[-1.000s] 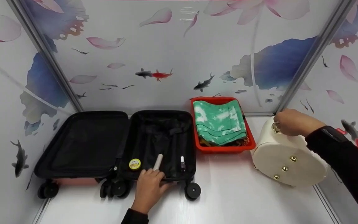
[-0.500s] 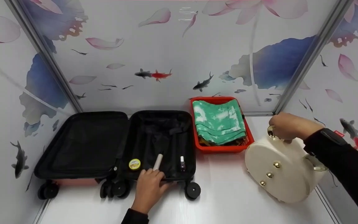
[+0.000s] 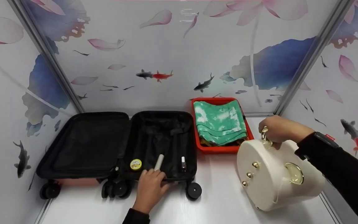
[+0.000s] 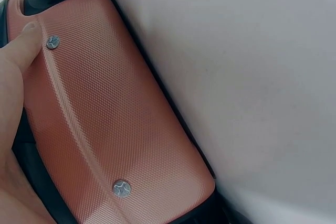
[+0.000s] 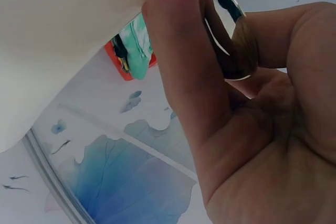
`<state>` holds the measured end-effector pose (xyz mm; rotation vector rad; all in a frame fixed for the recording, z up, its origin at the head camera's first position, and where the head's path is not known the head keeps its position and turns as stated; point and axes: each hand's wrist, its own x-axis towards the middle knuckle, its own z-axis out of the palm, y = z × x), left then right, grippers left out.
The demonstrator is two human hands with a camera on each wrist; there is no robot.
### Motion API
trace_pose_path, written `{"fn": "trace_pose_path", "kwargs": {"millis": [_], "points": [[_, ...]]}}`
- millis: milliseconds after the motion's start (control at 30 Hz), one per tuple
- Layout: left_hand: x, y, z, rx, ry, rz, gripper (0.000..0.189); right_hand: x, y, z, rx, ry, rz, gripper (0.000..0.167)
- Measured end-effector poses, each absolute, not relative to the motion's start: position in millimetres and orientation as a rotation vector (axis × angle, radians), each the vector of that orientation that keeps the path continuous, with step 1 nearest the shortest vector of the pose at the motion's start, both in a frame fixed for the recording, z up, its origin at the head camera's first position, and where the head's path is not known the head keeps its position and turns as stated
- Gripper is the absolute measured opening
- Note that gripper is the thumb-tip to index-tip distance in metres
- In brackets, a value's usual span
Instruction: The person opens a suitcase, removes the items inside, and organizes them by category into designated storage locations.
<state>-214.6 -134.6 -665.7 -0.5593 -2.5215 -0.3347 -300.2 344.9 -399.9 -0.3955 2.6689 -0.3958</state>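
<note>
In the head view an open suitcase (image 3: 163,137) lies with its black-lined halves spread. My left hand (image 3: 150,188) grips its near rim, fingers over the edge. In the left wrist view the thumb (image 4: 29,40) lies on the pink ribbed shell (image 4: 121,98). Inside are a yellow round tin (image 3: 135,164), a beige tube (image 3: 159,161) near my left fingertips and a small dark bottle (image 3: 183,165) with a white cap. At right my right hand (image 3: 280,129) holds a cream handbag (image 3: 266,177) by its gold-ringed handle; gold studs dot the face turned left.
A red basket (image 3: 221,150) with folded green-and-white cloth (image 3: 219,123) stands between the suitcase and the handbag. Printed panels with metal corner strips (image 3: 303,71) enclose the white surface (image 3: 216,193) at the back and sides. Suitcase wheels (image 3: 194,190) stick out toward me.
My right hand has moved left and slightly down with the handbag, which has turned so its studded face points further left. The left hand and suitcase have stayed in place.
</note>
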Motion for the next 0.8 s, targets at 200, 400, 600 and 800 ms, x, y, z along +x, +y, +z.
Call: {"fn": "trace_pose_path", "kwargs": {"millis": [200,400,600,800], "points": [[-214,-134,-666,-0.557,-2.535,-0.354,0.041,-299,332,-400,-0.314,2.646,-0.469,0.050],[-214,-136,-667,-0.544,-2.537,-0.341,0.041,-298,315,-401,-0.283,2.661,-0.498,0.050],[-213,-136,-666,-0.535,-2.526,-0.339,0.041,-299,297,-404,-0.211,2.633,-0.592,0.045],[-215,-135,-667,-0.548,-2.497,-0.347,0.043,-298,288,-406,-0.203,2.651,-0.610,0.045]]}}
